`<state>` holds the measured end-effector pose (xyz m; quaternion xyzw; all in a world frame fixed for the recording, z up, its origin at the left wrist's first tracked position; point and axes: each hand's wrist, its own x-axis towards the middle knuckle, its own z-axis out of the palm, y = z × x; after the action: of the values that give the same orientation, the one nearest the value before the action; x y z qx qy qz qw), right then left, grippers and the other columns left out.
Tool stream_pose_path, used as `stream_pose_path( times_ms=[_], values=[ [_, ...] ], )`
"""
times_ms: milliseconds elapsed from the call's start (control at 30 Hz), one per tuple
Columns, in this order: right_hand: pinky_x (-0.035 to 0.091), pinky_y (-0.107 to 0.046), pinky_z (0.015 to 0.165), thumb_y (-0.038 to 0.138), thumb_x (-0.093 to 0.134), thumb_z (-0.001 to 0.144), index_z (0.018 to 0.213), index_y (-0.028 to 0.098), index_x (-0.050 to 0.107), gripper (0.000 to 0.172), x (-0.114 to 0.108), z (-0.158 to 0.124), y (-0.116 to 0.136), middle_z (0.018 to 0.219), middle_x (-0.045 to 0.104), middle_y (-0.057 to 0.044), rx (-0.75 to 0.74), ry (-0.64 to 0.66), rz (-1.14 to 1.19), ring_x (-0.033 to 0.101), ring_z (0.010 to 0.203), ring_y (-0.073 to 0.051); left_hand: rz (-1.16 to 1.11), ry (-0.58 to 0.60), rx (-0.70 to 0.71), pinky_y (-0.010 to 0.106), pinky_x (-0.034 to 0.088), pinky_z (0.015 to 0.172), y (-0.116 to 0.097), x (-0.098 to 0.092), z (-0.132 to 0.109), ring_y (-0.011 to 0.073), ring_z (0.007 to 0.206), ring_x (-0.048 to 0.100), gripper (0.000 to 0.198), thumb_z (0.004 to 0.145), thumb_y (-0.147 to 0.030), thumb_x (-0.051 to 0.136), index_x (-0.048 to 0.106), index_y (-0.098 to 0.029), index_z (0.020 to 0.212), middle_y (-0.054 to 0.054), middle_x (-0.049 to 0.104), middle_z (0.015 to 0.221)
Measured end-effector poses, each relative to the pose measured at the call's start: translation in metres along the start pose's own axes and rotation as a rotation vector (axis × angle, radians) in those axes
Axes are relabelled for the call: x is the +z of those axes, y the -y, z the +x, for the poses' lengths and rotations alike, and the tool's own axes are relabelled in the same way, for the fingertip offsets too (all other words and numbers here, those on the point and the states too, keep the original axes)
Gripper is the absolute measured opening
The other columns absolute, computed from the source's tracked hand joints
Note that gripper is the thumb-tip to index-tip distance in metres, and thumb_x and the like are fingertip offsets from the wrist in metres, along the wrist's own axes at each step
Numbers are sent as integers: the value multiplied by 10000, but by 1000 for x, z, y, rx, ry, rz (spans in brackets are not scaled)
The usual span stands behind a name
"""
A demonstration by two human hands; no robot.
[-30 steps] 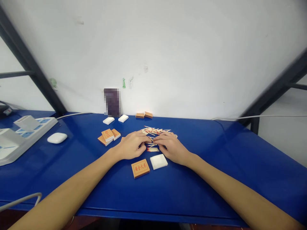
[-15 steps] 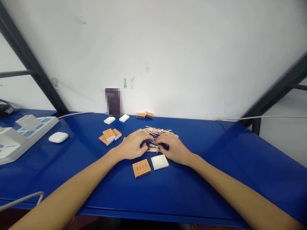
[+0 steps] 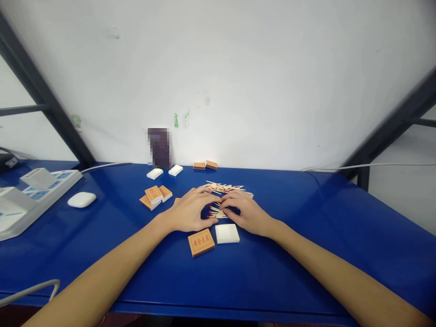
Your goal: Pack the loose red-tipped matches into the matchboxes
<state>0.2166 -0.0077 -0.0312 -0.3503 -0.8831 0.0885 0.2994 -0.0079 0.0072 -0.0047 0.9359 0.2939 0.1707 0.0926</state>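
Observation:
Loose red-tipped matches lie between my hands on the blue table. My left hand curves round their left side, thumb and index finger apart, with the thumb along the near edge. My right hand is at their right ends, its thumb and index finger closed on some matches; how many is hidden. Just beyond my fingers lies a larger scattered pile of matches. In front of my hands rest an orange matchbox sleeve with red characters and a white matchbox tray.
Several orange matchboxes are stacked to the left. Two white pieces and two more orange boxes lie by the wall. A white rounded case and a power strip with chargers sit at far left.
My left thumb has spread away from the index finger and shifted right along the matches' near edge. My right hand stays in nearly the same place. The camera view has shifted slightly.

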Motion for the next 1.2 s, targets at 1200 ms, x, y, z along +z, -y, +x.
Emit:
stream_pose_path(
  times_ms=[1200],
  values=[
    [418, -417, 934, 220, 478, 971, 1034, 224, 716, 246, -3, 1, 6, 1051, 682, -70, -19, 34, -93, 568, 1028, -221, 39, -5, -26, 459, 352, 1047, 2, -1, -1, 282, 1245, 461, 568, 844, -421, 631, 474, -278, 1371, 59, 583, 1314]
  ],
)
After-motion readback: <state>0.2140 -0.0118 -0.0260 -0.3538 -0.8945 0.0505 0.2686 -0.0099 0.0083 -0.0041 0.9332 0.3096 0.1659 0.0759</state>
